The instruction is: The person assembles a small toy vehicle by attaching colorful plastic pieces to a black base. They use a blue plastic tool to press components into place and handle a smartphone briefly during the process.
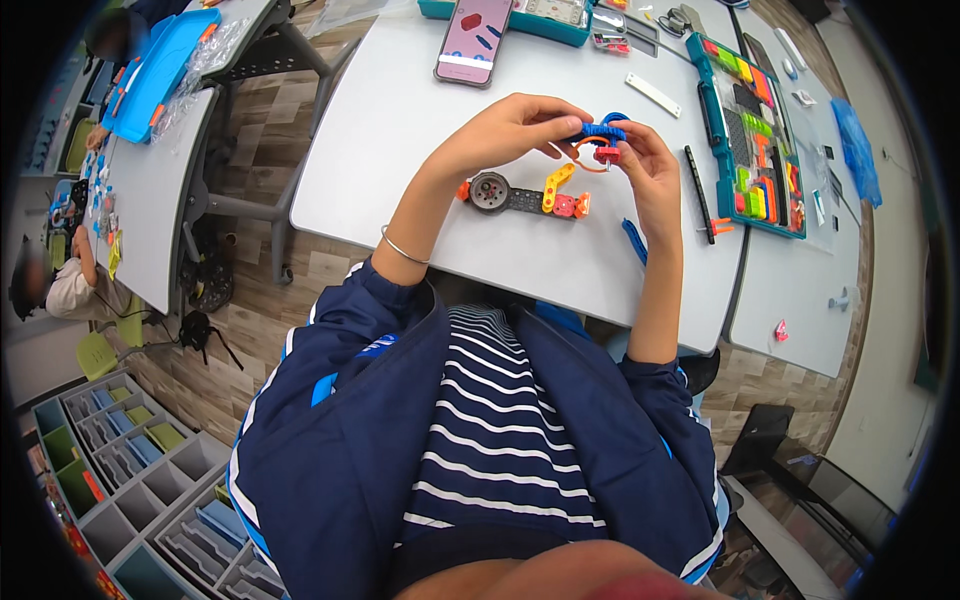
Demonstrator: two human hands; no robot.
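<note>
Above the white table, my left hand (515, 130) and my right hand (648, 165) pinch a blue plastic building piece (600, 131) between them. A red connector (606, 155) and a thin orange curved part hang at its underside; fingers hide part of how they join. Below my hands lies a partly built toy model (525, 200), a dark perforated beam with a grey wheel (490, 193) at its left. A yellow angled piece (556, 190) and a red block with orange ends sit at its right. Beside my right wrist rests a blue strip (634, 241).
A phone (470, 45) showing building parts lies at the far side, near a teal box (555, 22). To the right are a white strip (654, 95), a black rod (699, 195) and an open teal case (722, 130) of colourful parts. Another person sits at the left table (140, 210).
</note>
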